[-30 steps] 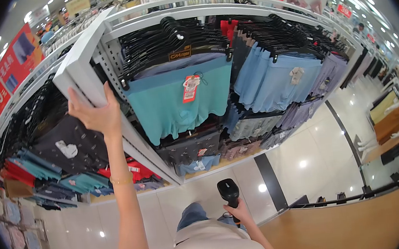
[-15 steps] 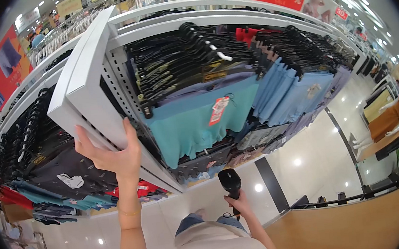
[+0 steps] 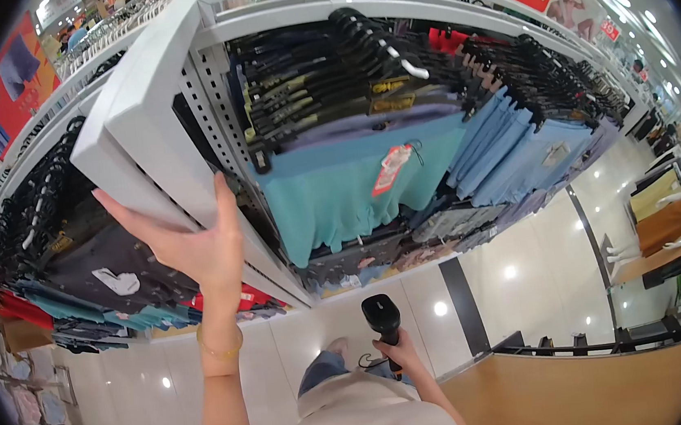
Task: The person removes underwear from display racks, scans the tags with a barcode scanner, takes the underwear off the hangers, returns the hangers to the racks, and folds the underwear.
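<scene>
Blk scanner (image 3: 381,313), rounded head, dk handle

Shop floor around a wooden counter (image 3: 587,389)
A black rail (image 3: 615,343) edges the counter's far side; a dark floor strip (image 3: 464,307) meets its left corner. Beyond it is a mannequin (image 3: 673,221) in brown; far to its left hang packaged goods (image 3: 27,406).

Head-worn view, single camera; looks forward and steeply down from above the wearer's torso (image 3: 368,415); clothing rack (image 3: 129,102) close in front, floor (image 3: 351,318) below, wide curved field with dark corners; no second view shares the scene.
</scene>
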{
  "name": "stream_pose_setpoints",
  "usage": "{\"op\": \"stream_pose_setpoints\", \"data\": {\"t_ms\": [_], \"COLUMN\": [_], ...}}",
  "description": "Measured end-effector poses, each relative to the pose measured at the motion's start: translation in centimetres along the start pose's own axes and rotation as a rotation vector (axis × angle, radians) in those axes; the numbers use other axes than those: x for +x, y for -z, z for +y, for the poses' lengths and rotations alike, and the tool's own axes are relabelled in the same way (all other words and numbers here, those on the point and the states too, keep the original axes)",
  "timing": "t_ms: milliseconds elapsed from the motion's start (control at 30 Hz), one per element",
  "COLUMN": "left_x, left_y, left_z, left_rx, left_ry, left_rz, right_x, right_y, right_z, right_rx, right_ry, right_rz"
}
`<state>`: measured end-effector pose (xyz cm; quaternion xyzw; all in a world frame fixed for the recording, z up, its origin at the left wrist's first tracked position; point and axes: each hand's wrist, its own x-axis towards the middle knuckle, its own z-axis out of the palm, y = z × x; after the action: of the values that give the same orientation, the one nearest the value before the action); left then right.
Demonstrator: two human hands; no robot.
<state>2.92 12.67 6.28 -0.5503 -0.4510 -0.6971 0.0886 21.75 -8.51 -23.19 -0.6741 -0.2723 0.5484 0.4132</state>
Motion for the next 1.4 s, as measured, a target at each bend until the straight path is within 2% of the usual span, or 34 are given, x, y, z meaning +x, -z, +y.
{"op": "stream_pose_setpoints", "data": {"t_ms": [167, 200, 300, 367, 667, 767, 833, 1000, 1100, 1200, 1400], "left_x": [-0.5, -0.5, -0.6, -0.6, -0.4, -0.6, -0.3, -0.5, -0.2, -1.6, -1.8], "left_y": [0.3, 0.0, 0.6, 0.5, 0.4, 0.2, 0.0, -0.2, 0.0, 0.2, -0.1], "left_z": [-0.3, -0.8, -1.4, -1.8, -3.8, -4.3, -5.2, -6.0, -6.8, -3.8, -3.5], "left_rx": [-0.015, -0.033, 0.049, 0.102, 0.27, 0.268, 0.276, 0.138, 0.216, 0.094, 0.117], "left_ry": [0.083, 0.028, 0.07, 0.025, 0.021, -0.068, -0.244, -0.261, -0.285, -0.397, -0.356], "left_rz": [-0.029, 0.034, -0.043, -0.004, -0.004, 0.049, 0.104, 0.083, 0.072, 0.088, 0.12], "right_x": [-2.3, -2.8, -4.1, -5.1, -7.7, -7.9, -7.8, -7.4, -7.5, -8.0, -8.7], "right_y": [2.6, 3.2, 6.2, 7.8, 13.0, 13.1, 13.0, 12.2, 11.1, 10.0, 9.8], "right_z": [1.7, 2.0, 4.6, 5.4, 9.8, 10.0, 10.2, 11.0, 11.1, 10.8, 11.1], "right_rx": [-0.069, -0.062, -0.08, -0.08, 0.096, 0.102, 0.08, 0.031, 0.028, 0.03, 0.006], "right_ry": [-0.01, -0.007, 0.025, 0.047, -0.003, -0.011, -0.006, -0.034, -0.041, -0.043, -0.073], "right_rz": [0.025, 0.023, 0.036, 0.041, 0.111, 0.117, 0.116, 0.051, 0.049, 0.026, -0.066]}}
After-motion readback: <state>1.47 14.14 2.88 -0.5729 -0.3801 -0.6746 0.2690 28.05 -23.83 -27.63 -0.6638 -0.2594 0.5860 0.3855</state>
